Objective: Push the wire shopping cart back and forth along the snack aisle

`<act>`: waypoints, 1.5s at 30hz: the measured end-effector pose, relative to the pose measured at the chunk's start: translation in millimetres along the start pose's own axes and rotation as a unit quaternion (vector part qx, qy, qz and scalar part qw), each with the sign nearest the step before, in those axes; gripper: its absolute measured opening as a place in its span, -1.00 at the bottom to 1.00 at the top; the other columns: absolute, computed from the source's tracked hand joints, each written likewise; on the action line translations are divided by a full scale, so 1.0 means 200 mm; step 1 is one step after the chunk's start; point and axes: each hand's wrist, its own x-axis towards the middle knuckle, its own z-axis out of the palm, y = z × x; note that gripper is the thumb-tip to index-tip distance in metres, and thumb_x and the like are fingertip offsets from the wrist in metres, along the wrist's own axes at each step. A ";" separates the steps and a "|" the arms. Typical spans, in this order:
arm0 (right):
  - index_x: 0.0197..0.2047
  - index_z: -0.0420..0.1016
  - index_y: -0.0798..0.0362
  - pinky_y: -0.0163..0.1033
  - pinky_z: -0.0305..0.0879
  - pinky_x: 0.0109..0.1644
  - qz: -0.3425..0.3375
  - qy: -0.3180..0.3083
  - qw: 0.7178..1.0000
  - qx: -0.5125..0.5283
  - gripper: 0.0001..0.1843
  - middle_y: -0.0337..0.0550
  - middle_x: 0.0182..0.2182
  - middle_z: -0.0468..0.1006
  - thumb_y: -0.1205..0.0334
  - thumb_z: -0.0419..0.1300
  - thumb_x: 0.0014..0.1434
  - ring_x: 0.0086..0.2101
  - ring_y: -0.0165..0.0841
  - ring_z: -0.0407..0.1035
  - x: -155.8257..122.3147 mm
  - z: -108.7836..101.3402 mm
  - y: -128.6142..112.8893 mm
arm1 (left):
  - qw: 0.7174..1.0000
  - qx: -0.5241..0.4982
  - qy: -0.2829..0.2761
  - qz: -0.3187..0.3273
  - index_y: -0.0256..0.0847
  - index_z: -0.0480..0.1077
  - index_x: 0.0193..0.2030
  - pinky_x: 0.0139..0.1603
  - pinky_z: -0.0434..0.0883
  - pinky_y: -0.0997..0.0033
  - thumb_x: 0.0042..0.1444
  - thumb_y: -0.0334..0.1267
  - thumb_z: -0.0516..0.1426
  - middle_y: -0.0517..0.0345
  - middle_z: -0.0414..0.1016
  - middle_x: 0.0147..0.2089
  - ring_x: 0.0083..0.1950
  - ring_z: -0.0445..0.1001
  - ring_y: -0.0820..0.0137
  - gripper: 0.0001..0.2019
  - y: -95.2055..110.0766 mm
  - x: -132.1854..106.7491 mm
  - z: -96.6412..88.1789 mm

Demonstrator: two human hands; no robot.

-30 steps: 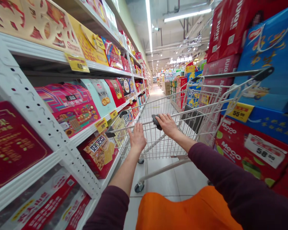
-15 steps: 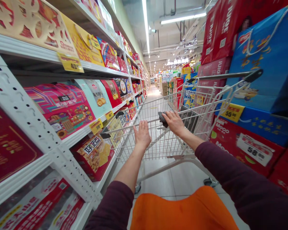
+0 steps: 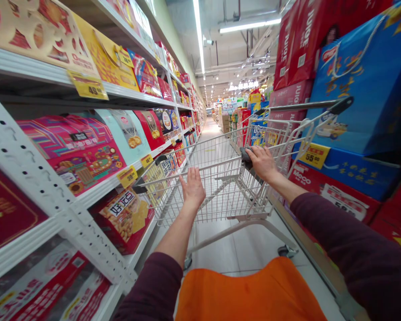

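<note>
A white wire shopping cart [image 3: 220,164] stands crosswise in front of me, its grey push handle [image 3: 304,107] to the right. My left hand [image 3: 193,189] lies on the near top rail with its fingers stretched out and nothing in it. Farther right on the same rail, my right hand [image 3: 262,162] presses a dark grey cloth [image 3: 245,157] against the wire. The fingers are closed over the cloth, which shows only at its left and lower edges. No goods show inside the basket.
On the left, white shelves [image 3: 63,209] hold boxed snacks with yellow price tags. Stacked red cartons [image 3: 294,49] and a blue gift box [image 3: 364,84] rise close on the right. Beyond the cart, the tiled aisle [image 3: 210,131] runs on. Caster wheels [image 3: 287,251] stand near my orange garment [image 3: 250,294].
My right hand has slid the cloth to the right along the cart's rail, toward the handle end. The left hand stays on the rail. The view has shifted slightly right.
</note>
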 end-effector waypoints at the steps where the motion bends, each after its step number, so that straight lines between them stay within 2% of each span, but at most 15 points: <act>1: 0.12 0.33 0.15 0.02 -0.02 0.17 0.002 0.003 1.000 0.001 -0.55 0.09 0.08 0.37 0.40 -0.13 0.23 0.08 -0.15 0.15 0.00 0.00 0.01 | 1.000 -0.002 -0.002 -0.007 -0.44 -0.10 0.33 0.34 -0.19 -0.17 -0.06 -0.40 -0.02 -0.15 -0.11 0.39 0.41 -0.17 0.19 -0.26 0.01 0.00 0.00; 7: 0.11 0.35 0.14 0.02 -0.02 0.18 0.020 -0.003 1.000 0.006 -0.58 0.09 0.08 0.37 0.39 -0.11 0.23 0.08 -0.15 0.15 0.01 0.00 0.00 | 1.000 -0.022 0.004 0.010 -0.45 -0.11 0.33 0.33 -0.15 -0.17 -0.03 -0.33 0.00 -0.15 -0.16 0.40 0.41 -0.19 0.15 -0.25 0.16 0.03 0.00; 10: 0.12 0.34 0.13 0.02 -0.04 0.19 0.010 -0.009 1.000 0.009 -0.57 0.07 0.09 0.36 0.41 -0.09 0.22 0.09 -0.16 0.14 0.00 0.00 0.03 | 1.000 -0.019 0.013 0.012 -0.42 -0.11 0.33 0.32 -0.13 -0.17 -0.03 -0.37 -0.02 -0.15 -0.12 0.40 0.41 -0.18 0.17 -0.27 0.17 0.04 0.01; 19: 0.11 0.34 0.15 0.00 -0.01 0.16 0.040 -0.014 0.998 -0.042 -0.57 0.09 0.07 0.37 0.42 -0.10 0.22 0.08 -0.15 0.16 -0.04 -0.04 0.32 | 0.999 -0.002 0.024 0.023 -0.40 -0.04 0.32 0.34 -0.19 -0.16 -0.01 -0.38 -0.03 -0.12 -0.03 0.38 0.39 -0.09 0.19 -0.32 0.14 0.04 -0.01; 23: 0.11 0.34 0.16 0.00 -0.02 0.17 0.045 -0.018 0.997 -0.059 -0.57 0.07 0.08 0.37 0.42 -0.11 0.22 0.08 -0.16 0.17 -0.05 -0.05 0.39 | 1.000 -0.006 0.024 0.010 -0.42 -0.03 0.31 0.34 -0.19 -0.16 0.00 -0.36 -0.02 -0.16 -0.02 0.37 0.39 -0.07 0.18 -0.32 0.17 0.05 -0.02; 28: 0.08 0.36 0.13 0.04 -0.01 0.17 0.067 0.003 0.996 -0.050 -0.57 0.06 0.06 0.39 0.40 -0.12 0.21 0.07 -0.14 0.18 -0.05 -0.02 0.38 | 0.999 -0.019 0.018 0.040 -0.43 -0.09 0.32 0.33 -0.15 -0.16 -0.01 -0.35 0.00 -0.14 -0.11 0.39 0.41 -0.14 0.19 -0.29 0.26 0.05 -0.03; 32: 0.08 0.38 0.12 0.04 0.03 0.16 0.076 0.012 0.996 -0.031 -0.56 0.06 0.06 0.40 0.41 -0.13 0.20 0.08 -0.13 0.18 -0.04 0.00 0.36 | 0.999 -0.034 0.026 0.025 -0.44 -0.07 0.32 0.32 -0.11 -0.18 -0.01 -0.31 0.02 -0.15 -0.09 0.39 0.41 -0.15 0.15 -0.28 0.31 0.06 -0.02; 39: 0.08 0.38 0.12 0.08 0.06 0.15 0.082 0.022 0.996 0.016 -0.54 0.06 0.06 0.40 0.44 -0.14 0.19 0.11 -0.13 0.17 -0.03 0.01 0.27 | 0.998 -0.040 0.044 0.017 -0.43 -0.06 0.32 0.31 -0.08 -0.16 -0.04 -0.30 0.04 -0.17 -0.08 0.38 0.40 -0.14 0.14 -0.25 0.30 0.06 0.00; 45: 0.10 0.35 0.18 0.04 0.02 0.20 0.077 0.003 0.997 0.024 -0.55 0.08 0.09 0.36 0.44 -0.11 0.19 0.14 -0.13 0.15 -0.01 0.00 0.14 | 0.999 -0.038 0.027 0.022 -0.43 -0.08 0.32 0.32 -0.11 -0.16 -0.02 -0.29 0.05 -0.17 -0.09 0.38 0.40 -0.13 0.14 -0.26 0.30 0.06 -0.03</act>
